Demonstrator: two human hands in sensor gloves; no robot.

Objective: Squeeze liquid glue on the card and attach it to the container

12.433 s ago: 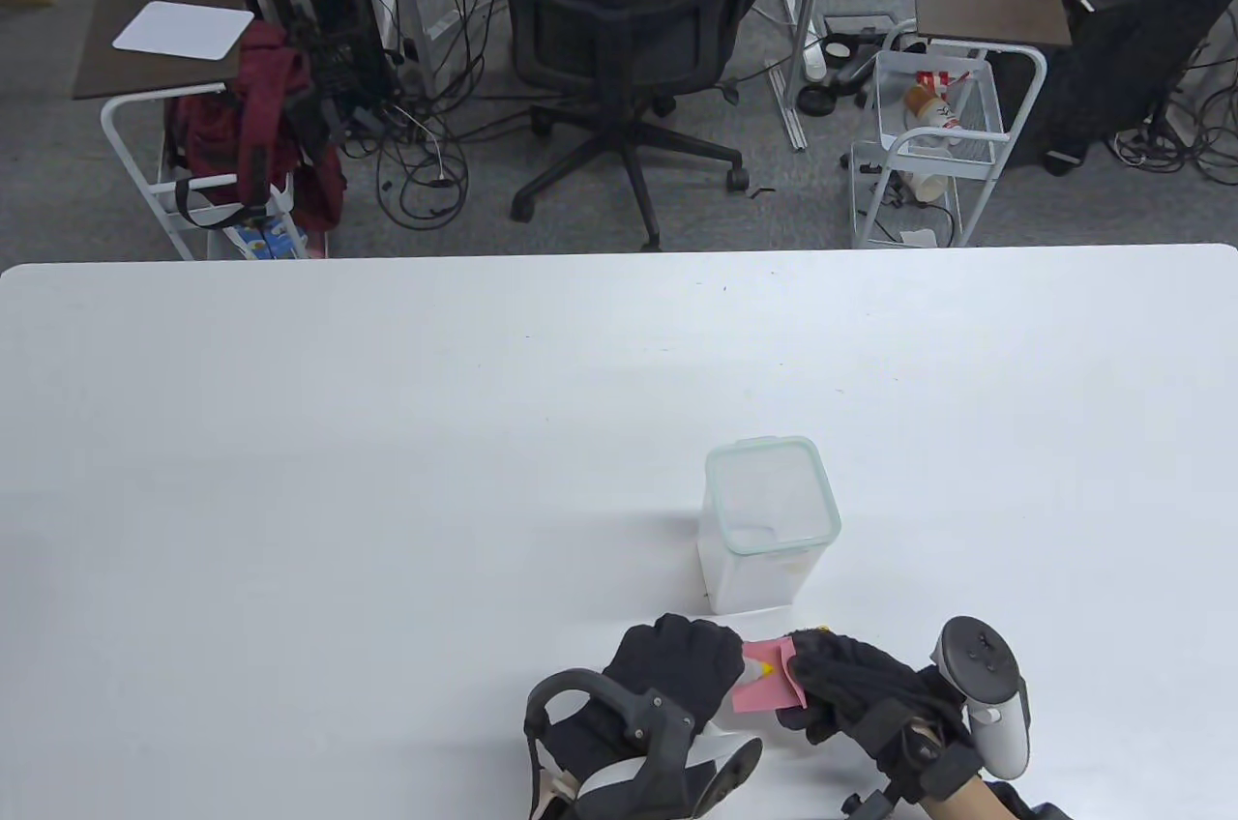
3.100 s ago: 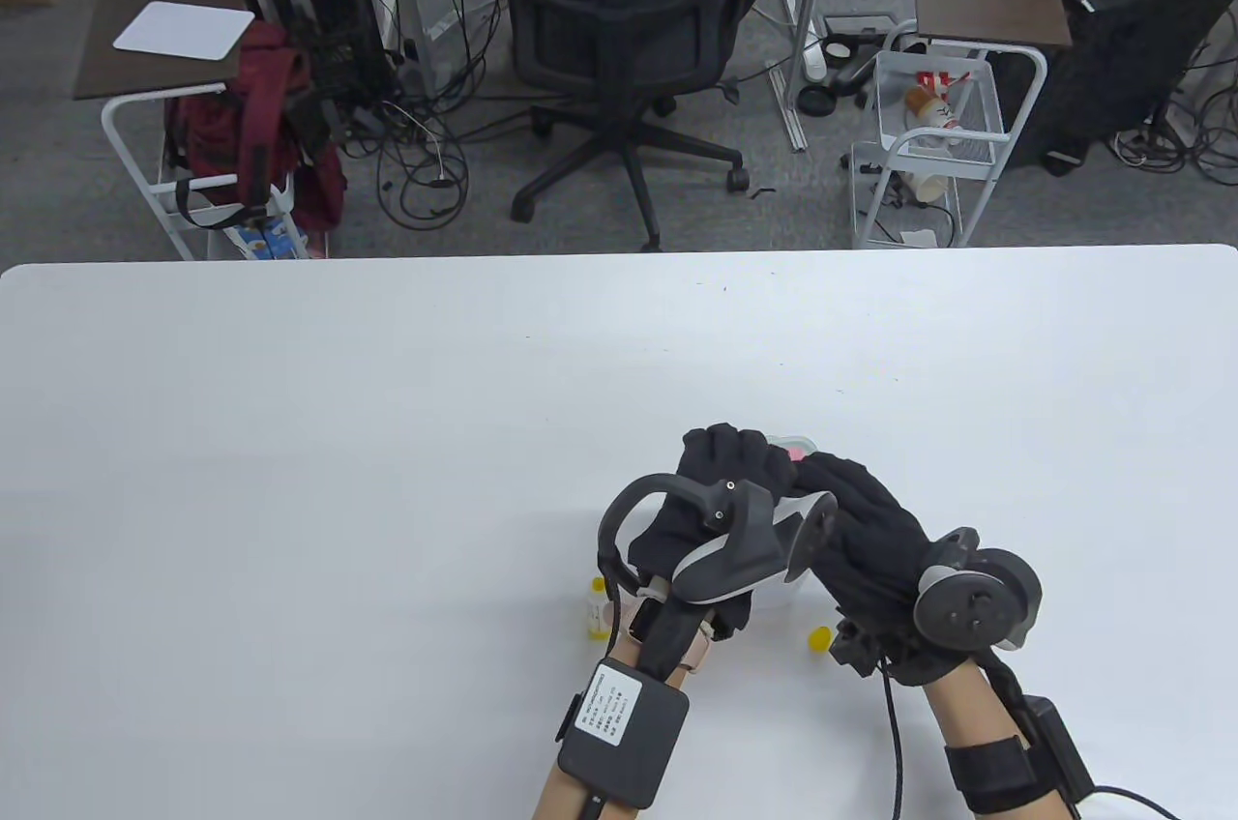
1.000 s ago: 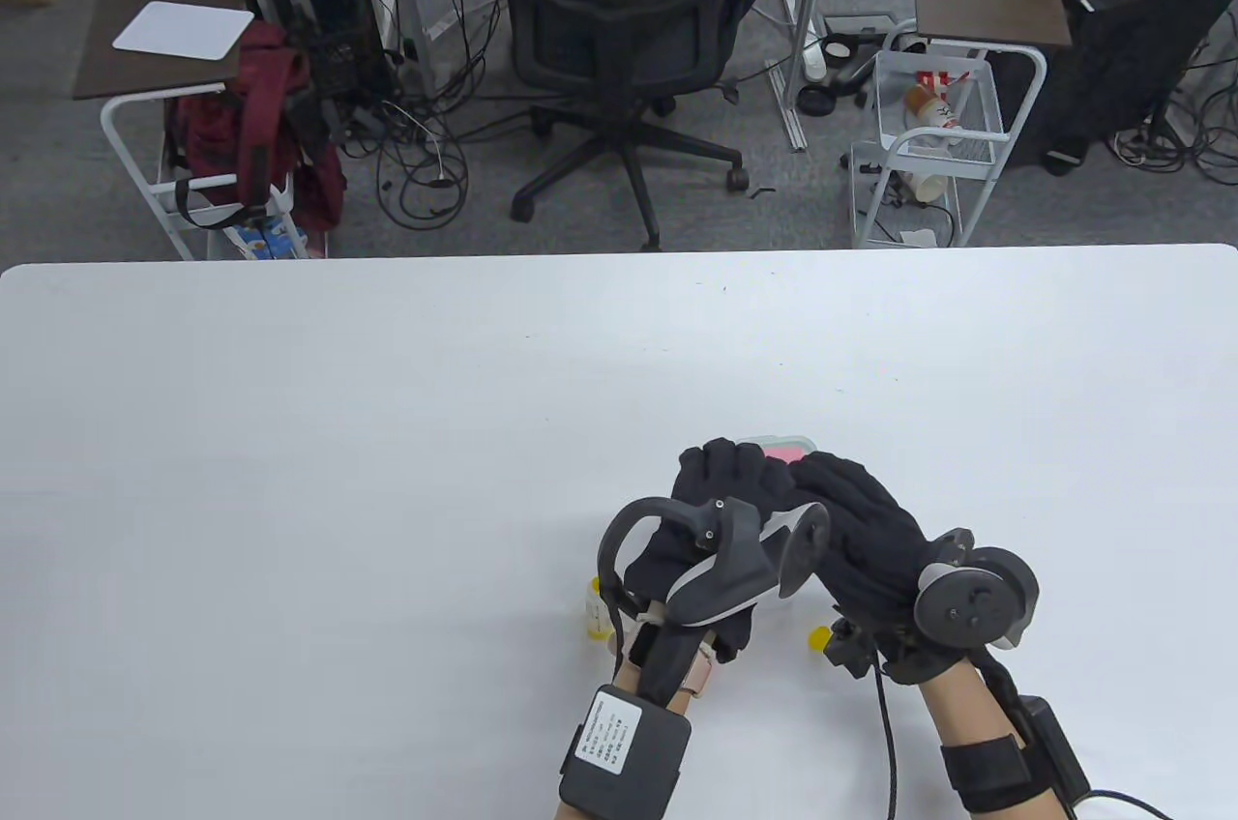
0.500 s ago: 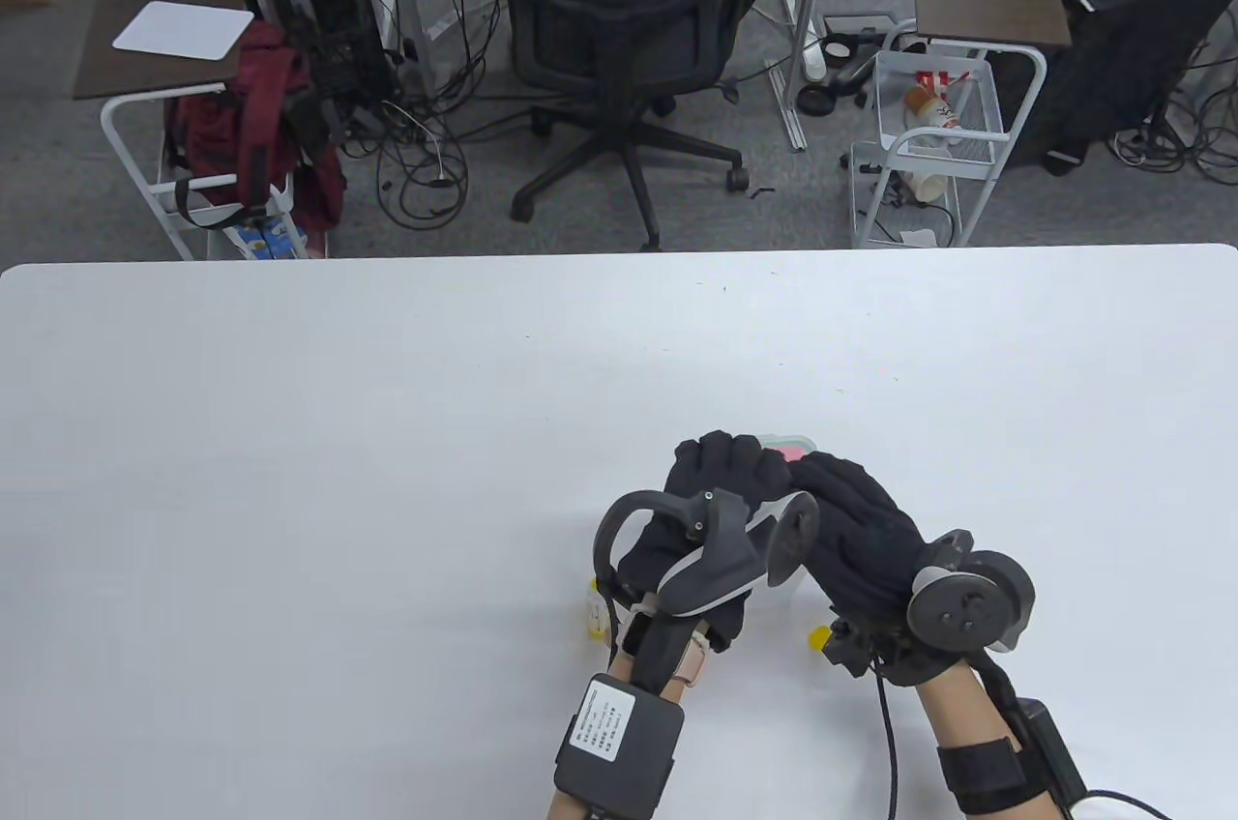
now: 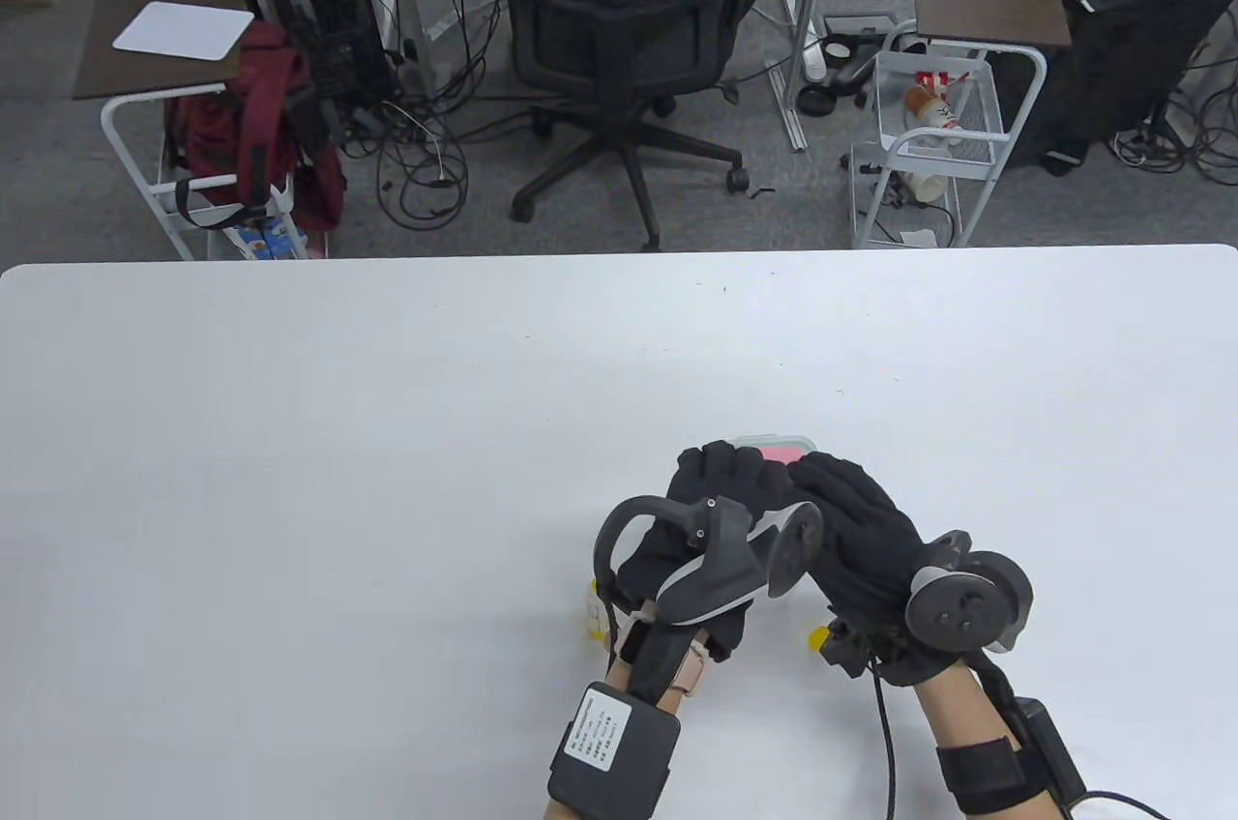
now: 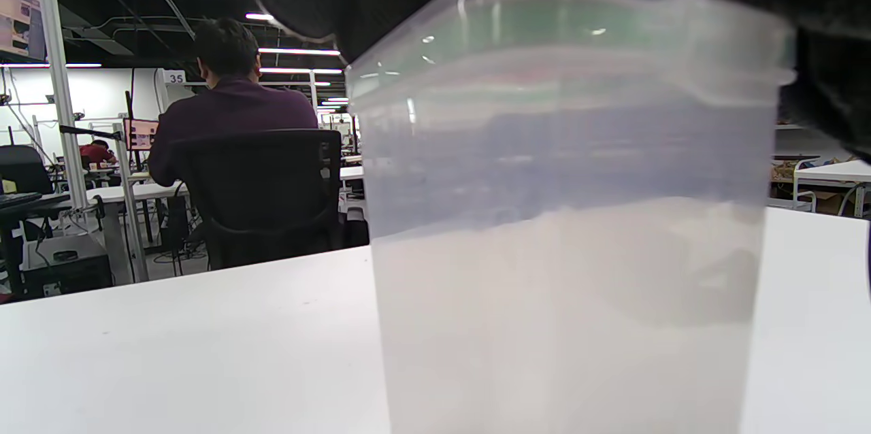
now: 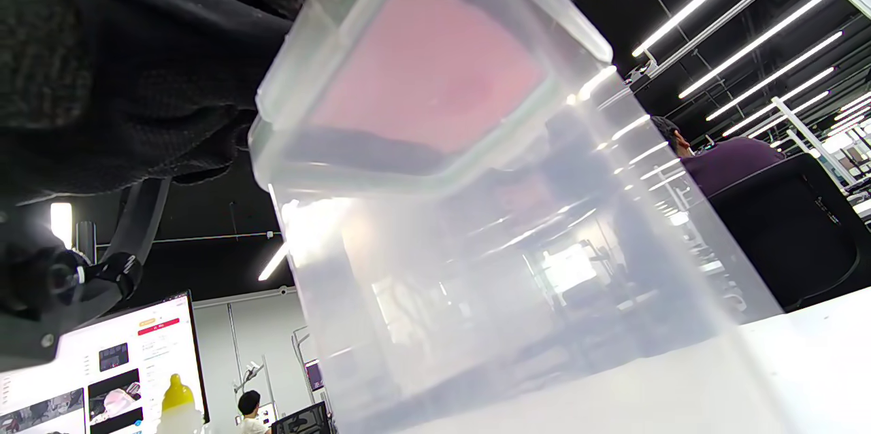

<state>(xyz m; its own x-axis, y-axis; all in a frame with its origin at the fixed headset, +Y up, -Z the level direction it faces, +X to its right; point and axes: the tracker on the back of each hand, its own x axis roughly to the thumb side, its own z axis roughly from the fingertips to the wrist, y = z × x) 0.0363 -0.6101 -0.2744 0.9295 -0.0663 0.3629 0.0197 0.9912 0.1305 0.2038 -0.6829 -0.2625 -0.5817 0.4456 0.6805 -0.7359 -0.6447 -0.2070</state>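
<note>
On top of the clear container [image 5: 774, 446], your two hands meet: your left hand [image 5: 721, 496] lies over the near-left part of the lid with its fingers [image 5: 730, 464] curled down onto it, and your right hand [image 5: 856, 520] reaches in from the container's right, fingers [image 5: 812, 472] flat and pressing on the lid. Neither hand closes around anything; both simply press down. Between your fingertips and the container's far rim a strip of the pink card [image 5: 780, 452] shows, lying flat on the lid. From the right wrist view you see the card [image 7: 429, 73] through the translucent lid from below, filling most of the lid's panel, with your gloved fingers [image 7: 129, 73] dark over the rim beside it. From the left wrist view the container [image 6: 565, 216] stands upright on the white table [image 6: 190, 345], its green-edged lid under your glove.

Just left of the container, near your left wrist, the small glue bottle [image 5: 597, 609] stands on the table, mostly hidden by the tracker. On the container's near-right side, touching the underside of your right hand's rig, sits the yellow cap [image 5: 819, 638]; you cannot tell whether it touches the table
</note>
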